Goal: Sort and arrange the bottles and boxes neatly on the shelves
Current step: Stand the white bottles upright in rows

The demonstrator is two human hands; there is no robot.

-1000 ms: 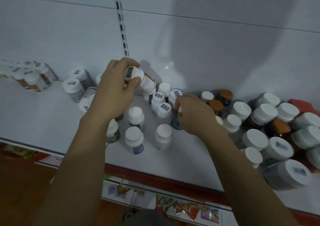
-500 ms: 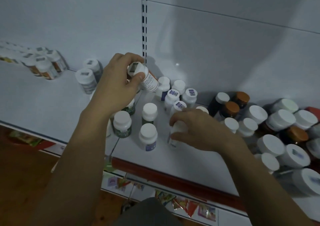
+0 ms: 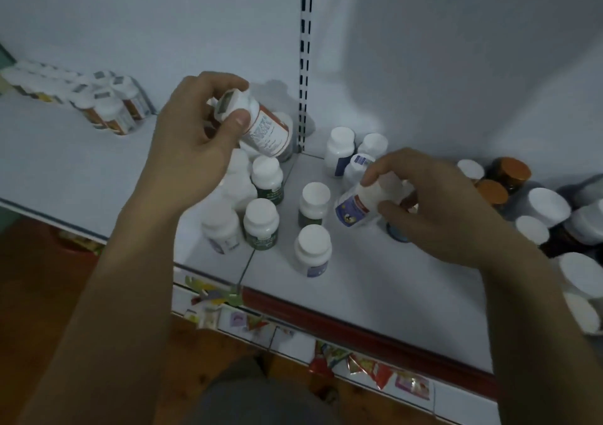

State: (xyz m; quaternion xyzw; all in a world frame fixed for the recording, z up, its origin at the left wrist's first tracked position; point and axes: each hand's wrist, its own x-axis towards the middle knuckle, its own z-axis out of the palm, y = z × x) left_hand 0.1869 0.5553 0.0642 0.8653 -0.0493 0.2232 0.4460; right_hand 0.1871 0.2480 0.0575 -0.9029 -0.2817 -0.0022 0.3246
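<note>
My left hand [image 3: 192,144] grips a white-capped bottle with an orange and white label [image 3: 261,129], tilted above the white shelf [image 3: 375,281]. My right hand [image 3: 437,203] holds a small white bottle with a purple label [image 3: 362,204], tipped to the left just over the shelf. Several white-capped bottles with green or purple labels [image 3: 261,224] stand loosely between and below my hands. Under my right palm a dark blue bottle is mostly hidden.
A tidy group of orange-labelled bottles [image 3: 111,111] stands at the far left of the shelf. Bigger white-lidded and orange-lidded jars [image 3: 509,172] crowd the right side. A slotted upright [image 3: 305,59] runs up the back wall. Coloured packets [image 3: 368,364] lie on the lower shelf.
My right hand has lifted the purple-labelled bottle off the shelf and tipped it. My left hand keeps hold of the orange-labelled bottle. The view has shifted left.
</note>
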